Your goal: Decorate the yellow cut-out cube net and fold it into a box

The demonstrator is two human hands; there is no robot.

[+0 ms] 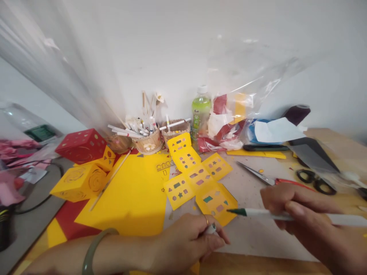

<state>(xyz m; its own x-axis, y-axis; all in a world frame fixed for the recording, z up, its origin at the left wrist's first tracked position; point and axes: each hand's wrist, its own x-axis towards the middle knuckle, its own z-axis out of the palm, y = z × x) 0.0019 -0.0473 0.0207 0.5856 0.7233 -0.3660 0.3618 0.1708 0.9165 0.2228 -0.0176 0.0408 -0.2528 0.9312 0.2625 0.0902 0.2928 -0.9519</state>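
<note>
My right hand (304,217) grips a white-barrelled brush marker (258,214), its dark green tip pointing left. That tip shows over the lower flap of a yellow paper cube net (197,177), whose panels have small cut-out shapes such as stars, circles and parallelograms. In the closed fingers of my left hand (189,238) is a small whitish marker cap (211,228), mostly hidden by the fingers. A bracelet circles the left wrist. Under the net lies a pale work sheet (252,240); a large yellow paper sheet (137,191) is to its left.
Left stand a red paper cube (83,145) and a yellow paper cube (80,183), near a thin wooden stick (110,181). Marker baskets (147,142) and a green drink bottle (200,110) line the wall. Red-handled scissors (266,177) and black-handled scissors (315,181) lie right.
</note>
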